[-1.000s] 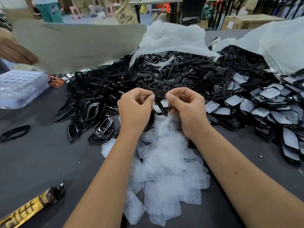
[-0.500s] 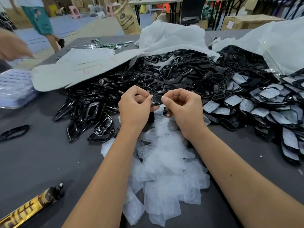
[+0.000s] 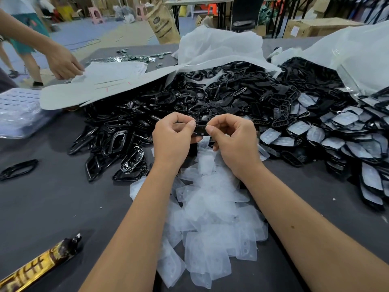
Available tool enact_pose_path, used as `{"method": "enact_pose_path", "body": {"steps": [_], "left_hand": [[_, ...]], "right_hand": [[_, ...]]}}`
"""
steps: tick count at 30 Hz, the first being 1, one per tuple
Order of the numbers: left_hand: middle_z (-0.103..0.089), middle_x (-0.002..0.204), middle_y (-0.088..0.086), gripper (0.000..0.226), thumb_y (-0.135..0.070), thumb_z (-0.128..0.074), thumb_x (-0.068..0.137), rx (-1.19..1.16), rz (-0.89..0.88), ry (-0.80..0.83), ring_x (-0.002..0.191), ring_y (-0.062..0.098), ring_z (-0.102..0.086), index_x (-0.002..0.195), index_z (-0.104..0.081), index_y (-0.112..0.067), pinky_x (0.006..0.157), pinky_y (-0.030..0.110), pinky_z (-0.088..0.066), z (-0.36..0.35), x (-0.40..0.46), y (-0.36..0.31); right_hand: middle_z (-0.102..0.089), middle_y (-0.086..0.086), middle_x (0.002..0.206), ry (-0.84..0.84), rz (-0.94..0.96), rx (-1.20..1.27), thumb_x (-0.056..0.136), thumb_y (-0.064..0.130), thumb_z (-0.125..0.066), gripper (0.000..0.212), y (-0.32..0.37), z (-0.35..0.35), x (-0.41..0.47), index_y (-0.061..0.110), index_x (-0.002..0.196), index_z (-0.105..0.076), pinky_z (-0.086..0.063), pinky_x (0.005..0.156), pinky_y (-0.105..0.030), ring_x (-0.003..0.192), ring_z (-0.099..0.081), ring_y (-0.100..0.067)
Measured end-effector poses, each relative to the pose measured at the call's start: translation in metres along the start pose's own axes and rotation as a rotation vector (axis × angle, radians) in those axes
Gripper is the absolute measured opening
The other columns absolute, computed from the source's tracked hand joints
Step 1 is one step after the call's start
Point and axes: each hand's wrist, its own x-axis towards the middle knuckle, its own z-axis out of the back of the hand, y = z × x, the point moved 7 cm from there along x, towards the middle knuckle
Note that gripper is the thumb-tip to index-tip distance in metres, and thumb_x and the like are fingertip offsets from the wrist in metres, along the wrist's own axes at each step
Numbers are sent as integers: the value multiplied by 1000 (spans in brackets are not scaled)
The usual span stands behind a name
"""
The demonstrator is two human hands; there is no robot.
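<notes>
Table [image 3: 42,207]: dark grey, in a storeroom with cartons behind. Black parts heap [image 3: 189,98] at centre; clear film pile [image 3: 210,218] just before it. Left hand [image 3: 172,140] and right hand [image 3: 233,140], fingers curled, pinch one small black part [image 3: 200,130] between them, above the film pile.

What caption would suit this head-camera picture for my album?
Left hand and right hand pinch a small black part above a heap of clear film pieces on a grey table.

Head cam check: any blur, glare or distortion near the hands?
Head view: left hand and right hand sharp, pinching the black part; pale tray at the left edge smeared; glints on the glossy black frames; wide-angle bends the edges; soft light.
</notes>
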Motion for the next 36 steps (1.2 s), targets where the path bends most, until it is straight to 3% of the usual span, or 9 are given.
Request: {"method": "enact_pose_path", "body": {"steps": [6, 12, 14, 16, 18, 20, 27, 33, 36], "left_hand": [[-75, 72, 7, 8, -4, -75, 89, 32, -55, 46, 69, 21, -76, 87, -72, -11, 76, 51, -65, -4, -1, -1], [-77, 73, 6, 14, -4, -79, 83, 82, -69, 67, 67, 23, -77, 88, -70, -15, 79, 52, -64, -6, 0, 0], [-77, 73, 7, 17, -1, -78, 85, 71, -66, 72, 66, 23, -76, 87, -70, -15, 76, 47, -64, -6, 0, -1], [-77, 72, 8, 18, 4, -76, 86, 24, -57, 79, 64, 21, -75, 87, -69, -13, 67, 35, -62, -6, 0, -2], [-77, 73, 10, 16, 7, -74, 87, -49, -38, 85, 63, 20, -74, 89, -68, -8, 61, 25, -57, -6, 0, -4], [-77, 74, 10, 14, 8, -73, 87, -106, -19, 93, 64, 22, -74, 92, -68, -4, 59, 21, -55, -5, -1, -5], [-72, 69, 10, 10, 6, -73, 89, -178, 14, 129, 62, 23, -74, 92, -67, -2, 55, 19, -51, -9, -2, -6], [-73, 73, 15, 9, 4, -73, 90, -177, 24, 110, 62, 24, -72, 90, -70, -4, 55, 20, -51, -7, -3, -7], [-72, 69, 8, 11, 5, -73, 90, -233, 54, 120, 59, 19, -70, 91, -71, -6, 55, 20, -51, -7, -4, -8]], "right_hand": [[-72, 2, 71, -58, -13, -143, 88, 8, -79, 9, -1, 5, 0, 14, 82, -76, -56, 59, -34, 57, -65, -15], [-72, 6, 69, -115, -33, -194, 81, 14, -86, 11, 0, 8, -1, 15, 80, -75, -54, 60, -24, 60, -66, -5], [-71, 6, 71, -141, -59, -180, 80, 17, -87, 16, -3, 10, -1, 16, 85, -72, -51, 55, -18, 60, -64, -3], [-70, 4, 74, -158, -97, -164, 81, 21, -88, 22, -7, 13, 0, 19, 91, -69, -53, 55, -23, 62, -65, -6], [-71, -1, 79, -116, -135, -92, 84, 21, -86, 22, -9, 11, 0, 19, 97, -68, -55, 54, -30, 64, -66, -15], [-73, -2, 76, -30, -161, 30, 88, 17, -83, 14, -10, 5, 1, 20, 95, -71, -53, 50, -27, 59, -67, -15], [-68, 1, 62, 3, -208, 161, 88, 8, -82, 13, -10, 5, -1, 11, 84, -70, -48, 46, -23, 49, -59, -11], [-64, 0, 65, 62, -215, 181, 90, 6, -79, 11, -7, 4, -1, 10, 87, -69, -49, 49, -22, 55, -60, -10], [-69, -7, 72, 110, -230, 212, 92, 9, -77, 9, -6, 1, -1, 12, 91, -68, -45, 46, -19, 55, -63, -7]]}}
